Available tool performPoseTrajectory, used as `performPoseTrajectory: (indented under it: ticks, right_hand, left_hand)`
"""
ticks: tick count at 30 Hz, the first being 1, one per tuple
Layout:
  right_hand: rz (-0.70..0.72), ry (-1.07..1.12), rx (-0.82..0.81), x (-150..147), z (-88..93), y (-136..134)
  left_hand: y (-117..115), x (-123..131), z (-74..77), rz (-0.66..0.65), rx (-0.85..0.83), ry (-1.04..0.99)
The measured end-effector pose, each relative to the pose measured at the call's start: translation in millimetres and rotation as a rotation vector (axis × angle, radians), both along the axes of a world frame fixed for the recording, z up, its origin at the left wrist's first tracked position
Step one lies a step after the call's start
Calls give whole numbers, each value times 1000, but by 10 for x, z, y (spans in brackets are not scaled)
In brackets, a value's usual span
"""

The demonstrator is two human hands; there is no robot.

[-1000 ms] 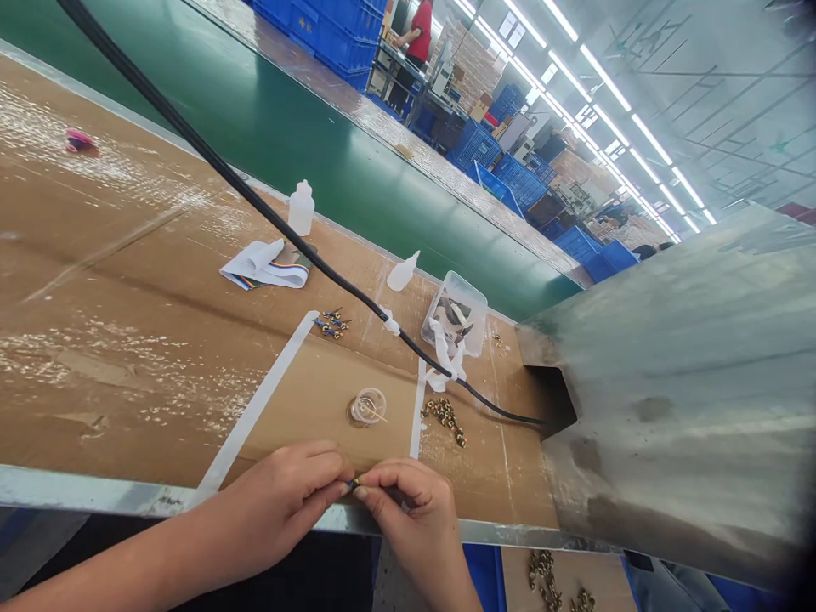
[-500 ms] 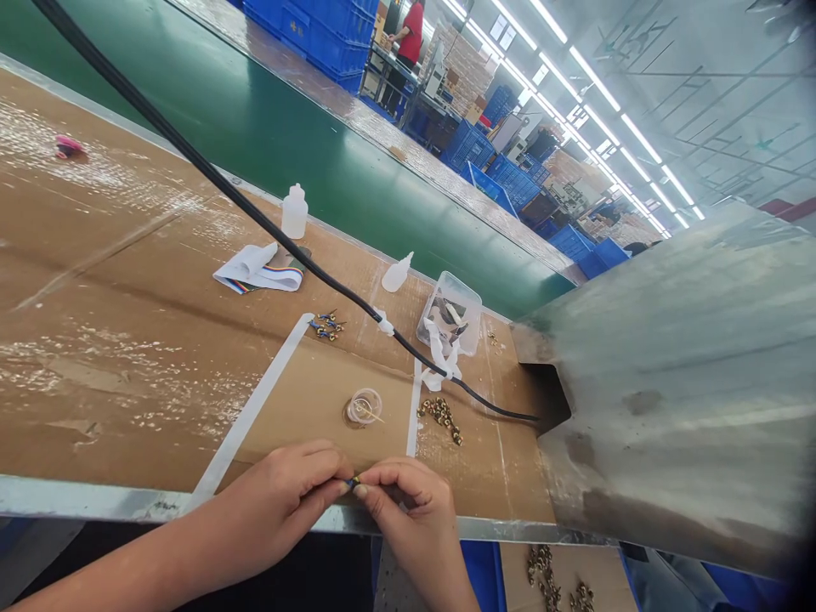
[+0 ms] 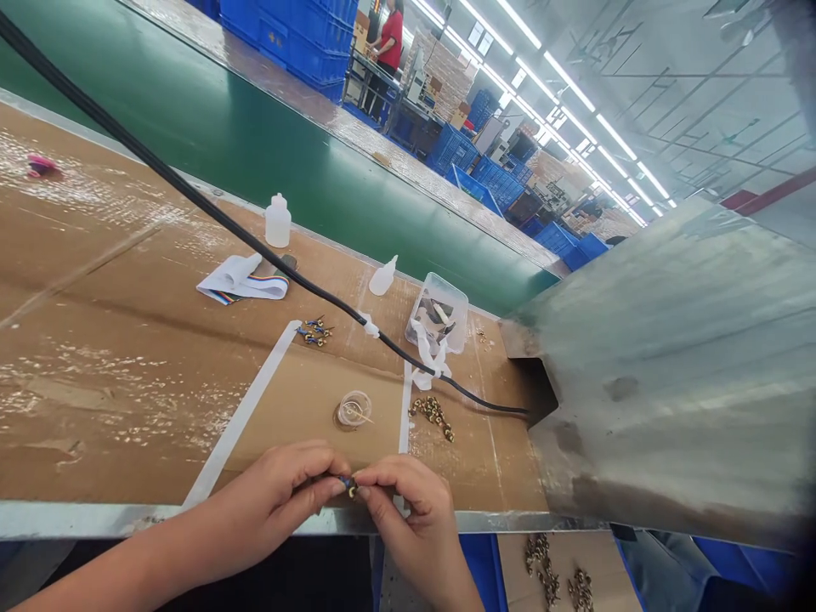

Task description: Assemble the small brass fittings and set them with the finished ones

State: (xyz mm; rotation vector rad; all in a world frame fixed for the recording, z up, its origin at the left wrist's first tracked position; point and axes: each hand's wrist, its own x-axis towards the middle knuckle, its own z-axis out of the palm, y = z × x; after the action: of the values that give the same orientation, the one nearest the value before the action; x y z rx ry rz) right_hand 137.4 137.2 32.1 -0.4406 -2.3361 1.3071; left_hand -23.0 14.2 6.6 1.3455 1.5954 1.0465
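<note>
Small blue-and-gold piece (image 3: 350,488) over metal bench edge (image 3: 497,521), pinched in both hands' fingertips: 3 o'clock from left hand (image 3: 290,484), 9 from right hand (image 3: 411,499), neither nearer. Long axis partly hidden, maybe 10-to-4. At 12, round clear plastic cup (image 3: 349,399); toward 2, glossy gold-and-dark pile (image 3: 433,413); matte brown cardboard (image 3: 274,408) under both.

Cardboard-covered bench (image 3: 167,361), two whitish bottles (image 3: 278,224), striped band (image 3: 269,288), clear box (image 3: 458,326), cup (image 3: 350,420), blue-and-gold pieces (image 3: 314,331), brassy pieces (image 3: 434,413)

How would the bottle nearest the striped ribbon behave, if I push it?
The bottle may tip, as it stands taller than wide. Its pale body looks like plastic, so it probably squeezes a little and resists breaking.
</note>
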Motion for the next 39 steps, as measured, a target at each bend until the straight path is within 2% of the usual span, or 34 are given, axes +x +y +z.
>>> performPoseTrajectory:
  ticks: [6,9,14,17,20,26,31,39]
  right_hand:
    - [-51,-65,5,-7,-15,-5]
    - [-110,-92,-43,-19,-13,-49]
    - [-219,-132,-285,-62,-64,-138]
    - [-250,-126,-463,-90,-103,-157]
    - [-276,-119,-553,-113,-109,-156]
    - [-304,-138,-589,-140,-86,-160]
    - [-324,-134,-610,-155,-99,-167]
    - [-287,-159,-616,-178,-71,-152]
  left_hand:
    - [8,-1,5,-20,6,5]
    - [-1,-2,-4,-13,-12,-22]
    - [2,11,9,48,-51,-163]
    - [13,27,1,85,-77,-182]
    - [14,39,-14,107,-78,-176]
    - [13,44,-15,142,-63,-100]
    - [20,30,9,120,-54,-56]
    - [16,39,54,120,-53,-54]
